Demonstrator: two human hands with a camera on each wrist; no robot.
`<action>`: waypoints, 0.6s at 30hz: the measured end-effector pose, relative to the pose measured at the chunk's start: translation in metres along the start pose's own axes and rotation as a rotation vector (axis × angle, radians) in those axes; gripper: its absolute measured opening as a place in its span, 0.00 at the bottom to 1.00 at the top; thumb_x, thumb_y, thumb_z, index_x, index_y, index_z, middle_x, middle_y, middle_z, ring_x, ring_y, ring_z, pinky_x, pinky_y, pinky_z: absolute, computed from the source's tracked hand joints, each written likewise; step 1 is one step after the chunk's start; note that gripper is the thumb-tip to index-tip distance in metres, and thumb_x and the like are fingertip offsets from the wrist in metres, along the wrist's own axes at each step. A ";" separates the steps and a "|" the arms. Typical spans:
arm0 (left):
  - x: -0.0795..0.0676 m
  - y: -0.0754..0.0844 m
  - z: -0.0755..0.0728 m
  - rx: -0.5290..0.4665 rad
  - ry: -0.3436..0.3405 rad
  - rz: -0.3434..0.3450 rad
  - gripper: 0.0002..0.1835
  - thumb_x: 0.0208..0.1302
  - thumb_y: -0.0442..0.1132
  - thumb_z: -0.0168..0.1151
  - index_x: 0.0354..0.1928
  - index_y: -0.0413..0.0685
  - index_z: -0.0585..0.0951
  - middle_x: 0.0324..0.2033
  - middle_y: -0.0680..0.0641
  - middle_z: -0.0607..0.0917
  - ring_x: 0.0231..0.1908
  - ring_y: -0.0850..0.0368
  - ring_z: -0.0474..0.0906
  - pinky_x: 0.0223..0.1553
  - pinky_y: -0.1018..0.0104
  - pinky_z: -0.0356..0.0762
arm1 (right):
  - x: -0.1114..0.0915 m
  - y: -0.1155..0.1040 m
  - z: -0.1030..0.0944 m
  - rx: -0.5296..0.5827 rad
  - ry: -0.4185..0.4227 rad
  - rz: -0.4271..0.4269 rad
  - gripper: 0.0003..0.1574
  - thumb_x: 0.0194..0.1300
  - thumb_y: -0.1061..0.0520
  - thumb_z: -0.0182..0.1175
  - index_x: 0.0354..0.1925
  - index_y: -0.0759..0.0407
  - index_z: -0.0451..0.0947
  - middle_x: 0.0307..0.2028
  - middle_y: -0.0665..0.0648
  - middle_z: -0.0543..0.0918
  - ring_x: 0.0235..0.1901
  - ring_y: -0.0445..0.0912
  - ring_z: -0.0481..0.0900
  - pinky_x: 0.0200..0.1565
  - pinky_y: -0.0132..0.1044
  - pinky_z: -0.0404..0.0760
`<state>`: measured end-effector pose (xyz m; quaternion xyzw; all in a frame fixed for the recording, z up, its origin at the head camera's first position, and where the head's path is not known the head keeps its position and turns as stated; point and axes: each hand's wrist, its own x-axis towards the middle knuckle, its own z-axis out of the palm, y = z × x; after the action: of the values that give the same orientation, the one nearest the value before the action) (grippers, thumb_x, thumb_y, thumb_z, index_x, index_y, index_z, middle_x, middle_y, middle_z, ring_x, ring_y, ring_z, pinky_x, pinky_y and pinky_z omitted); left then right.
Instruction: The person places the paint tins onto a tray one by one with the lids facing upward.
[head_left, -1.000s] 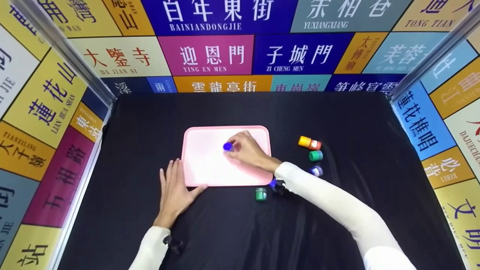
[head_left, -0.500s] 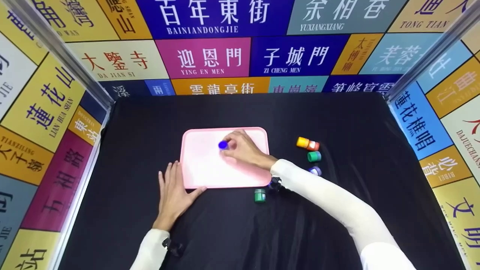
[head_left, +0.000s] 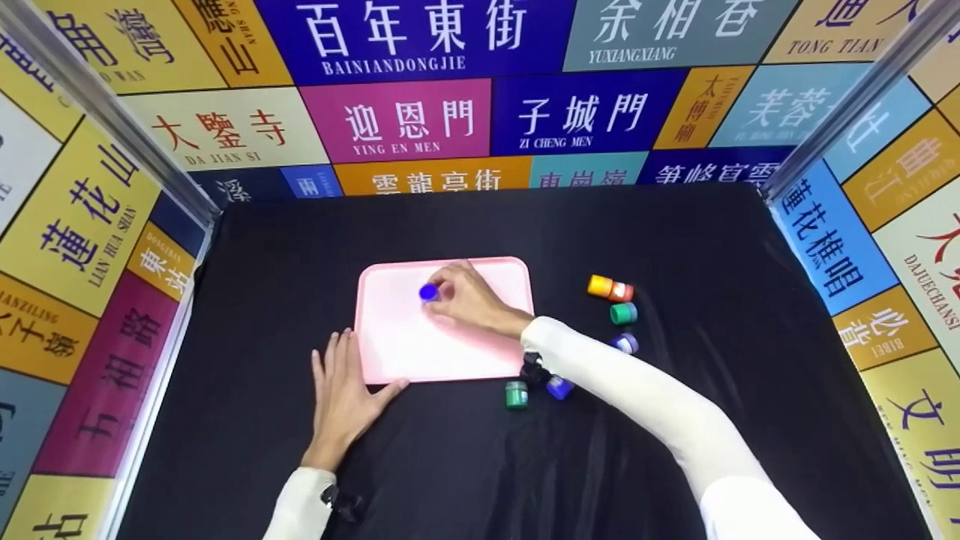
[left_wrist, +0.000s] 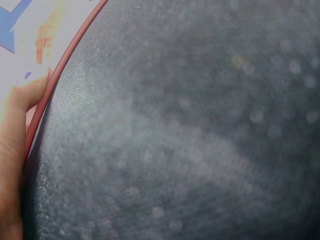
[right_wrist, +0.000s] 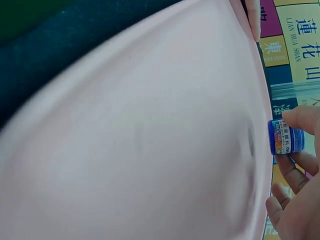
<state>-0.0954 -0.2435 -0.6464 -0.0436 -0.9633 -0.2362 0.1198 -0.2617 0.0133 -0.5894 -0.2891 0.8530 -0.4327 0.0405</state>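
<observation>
My right hand pinches a small blue paint jar between thumb and fingers, over the pink tray. In the right wrist view the printed label of this paint jar shows, and the thumb and fingertips grip it from opposite sides. My left hand lies at the tray's near left corner with fingers straight along the left side and the thumb at the near edge. The left wrist view shows the thumb of the left hand against the tray's rim.
Right of the tray lie a yellow jar, a red jar, a green jar and a purple-blue jar. Another green jar and a blue jar sit by the near right corner. Lettered panels enclose the black cloth.
My right hand has shifted a little left over the tray, still pinching the blue jar. The blue jar beneath the right wrist shows more now. The left hand stays at the corner.
</observation>
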 end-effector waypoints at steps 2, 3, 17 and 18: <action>0.000 0.000 0.000 0.001 0.006 0.001 0.69 0.57 0.74 0.76 0.83 0.28 0.60 0.81 0.27 0.65 0.84 0.30 0.54 0.83 0.28 0.38 | 0.002 0.001 0.004 0.004 -0.007 0.006 0.19 0.64 0.58 0.80 0.51 0.62 0.90 0.47 0.59 0.91 0.57 0.55 0.78 0.63 0.47 0.76; 0.000 0.000 0.000 0.002 0.008 0.001 0.69 0.57 0.74 0.76 0.83 0.28 0.60 0.81 0.28 0.65 0.84 0.30 0.54 0.83 0.28 0.38 | 0.003 0.001 0.005 0.003 -0.010 0.010 0.19 0.64 0.57 0.80 0.51 0.62 0.90 0.47 0.59 0.91 0.57 0.55 0.78 0.64 0.47 0.76; 0.000 0.001 -0.001 0.007 -0.007 -0.011 0.70 0.56 0.74 0.76 0.84 0.29 0.60 0.82 0.29 0.64 0.84 0.31 0.53 0.84 0.29 0.37 | 0.006 0.005 0.010 -0.018 -0.020 -0.001 0.20 0.63 0.57 0.80 0.52 0.63 0.89 0.46 0.60 0.91 0.55 0.55 0.80 0.63 0.47 0.75; 0.000 0.001 -0.001 0.008 -0.008 -0.011 0.70 0.56 0.74 0.76 0.84 0.29 0.59 0.82 0.29 0.64 0.84 0.31 0.53 0.84 0.29 0.37 | 0.006 0.004 0.008 -0.012 -0.024 0.002 0.21 0.63 0.57 0.80 0.52 0.63 0.89 0.47 0.60 0.91 0.56 0.55 0.79 0.64 0.48 0.75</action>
<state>-0.0954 -0.2434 -0.6451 -0.0388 -0.9649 -0.2330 0.1146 -0.2662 0.0059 -0.5964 -0.2937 0.8553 -0.4240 0.0494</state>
